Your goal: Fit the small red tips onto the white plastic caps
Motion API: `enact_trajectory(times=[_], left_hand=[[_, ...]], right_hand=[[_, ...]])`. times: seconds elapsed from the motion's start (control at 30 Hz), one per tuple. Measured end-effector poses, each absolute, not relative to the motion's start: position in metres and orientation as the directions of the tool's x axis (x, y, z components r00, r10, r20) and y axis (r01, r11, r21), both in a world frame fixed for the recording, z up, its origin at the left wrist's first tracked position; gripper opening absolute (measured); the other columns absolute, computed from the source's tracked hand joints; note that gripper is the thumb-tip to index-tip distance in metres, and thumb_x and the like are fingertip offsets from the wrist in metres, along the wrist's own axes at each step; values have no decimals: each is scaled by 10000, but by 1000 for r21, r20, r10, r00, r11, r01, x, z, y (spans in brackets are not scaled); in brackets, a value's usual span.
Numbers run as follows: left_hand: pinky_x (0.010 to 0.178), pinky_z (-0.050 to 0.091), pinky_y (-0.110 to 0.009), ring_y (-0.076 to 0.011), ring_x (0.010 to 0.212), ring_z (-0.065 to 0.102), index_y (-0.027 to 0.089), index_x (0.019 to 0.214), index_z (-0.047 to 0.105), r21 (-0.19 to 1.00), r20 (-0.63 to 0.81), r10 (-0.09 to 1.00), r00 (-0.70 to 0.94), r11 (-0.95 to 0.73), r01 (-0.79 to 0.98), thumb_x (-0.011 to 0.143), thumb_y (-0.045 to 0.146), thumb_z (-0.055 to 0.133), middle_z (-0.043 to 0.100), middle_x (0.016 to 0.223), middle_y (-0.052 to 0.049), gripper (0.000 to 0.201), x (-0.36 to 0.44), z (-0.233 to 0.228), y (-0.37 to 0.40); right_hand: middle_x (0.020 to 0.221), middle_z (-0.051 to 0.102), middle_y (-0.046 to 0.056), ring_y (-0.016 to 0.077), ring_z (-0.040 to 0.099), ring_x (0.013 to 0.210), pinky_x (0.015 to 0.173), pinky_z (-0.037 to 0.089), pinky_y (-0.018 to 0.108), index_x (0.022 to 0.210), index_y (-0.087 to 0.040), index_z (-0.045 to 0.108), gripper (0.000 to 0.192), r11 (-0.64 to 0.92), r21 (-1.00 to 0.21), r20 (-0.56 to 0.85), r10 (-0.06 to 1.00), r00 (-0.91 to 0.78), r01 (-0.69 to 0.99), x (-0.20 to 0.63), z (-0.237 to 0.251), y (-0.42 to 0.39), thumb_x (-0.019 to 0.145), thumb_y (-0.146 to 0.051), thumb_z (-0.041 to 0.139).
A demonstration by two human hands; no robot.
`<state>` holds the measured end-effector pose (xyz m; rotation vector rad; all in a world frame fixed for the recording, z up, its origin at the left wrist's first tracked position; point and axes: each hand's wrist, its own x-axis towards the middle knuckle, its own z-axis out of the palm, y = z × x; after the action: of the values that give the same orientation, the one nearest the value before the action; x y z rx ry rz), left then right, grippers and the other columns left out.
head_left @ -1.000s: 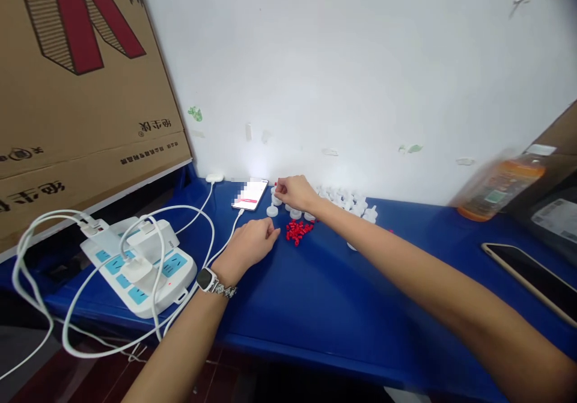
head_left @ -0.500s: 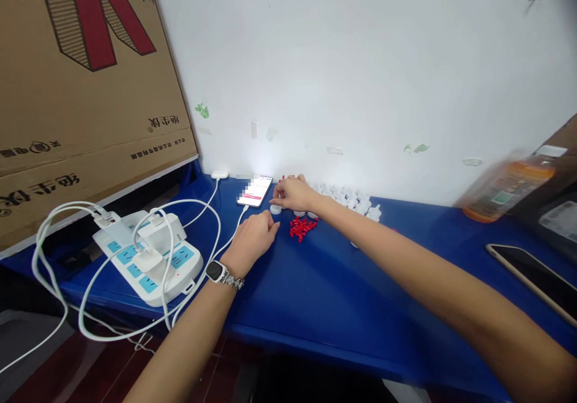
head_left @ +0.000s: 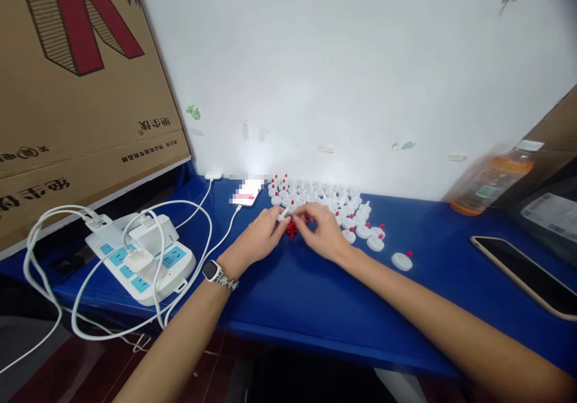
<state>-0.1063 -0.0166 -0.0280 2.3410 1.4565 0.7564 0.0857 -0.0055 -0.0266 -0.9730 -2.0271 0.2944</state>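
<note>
Now the left hand [head_left: 258, 236] pinches a white nozzle cap [head_left: 283, 213]; the right hand [head_left: 323, 230], drawn back from farther out half a second ago, meets it, fingertips nearly together, their hold unclear. Red caps [head_left: 292, 229] lie heaped at six o'clock, white caps [head_left: 342, 200] from eleven round to four. Toward three, a bottle [head_left: 489, 188] contains orange liquid [head_left: 505, 167].
</note>
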Motion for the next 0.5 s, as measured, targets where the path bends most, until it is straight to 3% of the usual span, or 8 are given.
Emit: enact_trajectory(times=[0.13, 0.37, 0.43, 0.5], left_hand=[[794, 469, -366, -235, 852, 588, 221, 996, 504, 499, 282, 899, 335, -436, 749, 1022, 457, 332, 588, 876, -46, 293, -106, -32, -14], [772, 443, -355, -229, 832, 573, 225, 978, 500, 518, 263, 897, 355, -442, 732, 1012, 459, 348, 589, 844, -27, 282, -104, -31, -12], [769, 442, -349, -223, 835, 573, 224, 956, 494, 529, 267, 893, 361, -449, 720, 1015, 461, 345, 600, 871, -30, 287, -104, -29, -13], [767, 440, -346, -219, 835, 568, 221, 954, 492, 533, 273, 892, 360, -452, 716, 1016, 459, 345, 602, 882, -32, 286, -103, -28, -14]], right_hand=[[878, 675, 33, 201, 600, 879, 806, 374, 355, 923, -213, 657, 48, 709, -379, 528, 694, -490, 595, 92, -39, -25, 881, -236, 652], [920, 686, 42, 210, 588, 932, 792, 359, 356, 894, -208, 663, 30, 702, -339, 468, 703, -535, 626, 94, -43, -22, 912, -212, 638], [920, 688, 41, 208, 590, 937, 807, 371, 360, 884, -207, 667, 32, 704, -359, 490, 701, -518, 613, 95, -44, -21, 896, -192, 641], [904, 689, 35, 192, 601, 891, 810, 404, 352, 880, -207, 670, 32, 679, -464, 525, 728, -441, 569, 96, -43, -19, 881, -197, 639]])
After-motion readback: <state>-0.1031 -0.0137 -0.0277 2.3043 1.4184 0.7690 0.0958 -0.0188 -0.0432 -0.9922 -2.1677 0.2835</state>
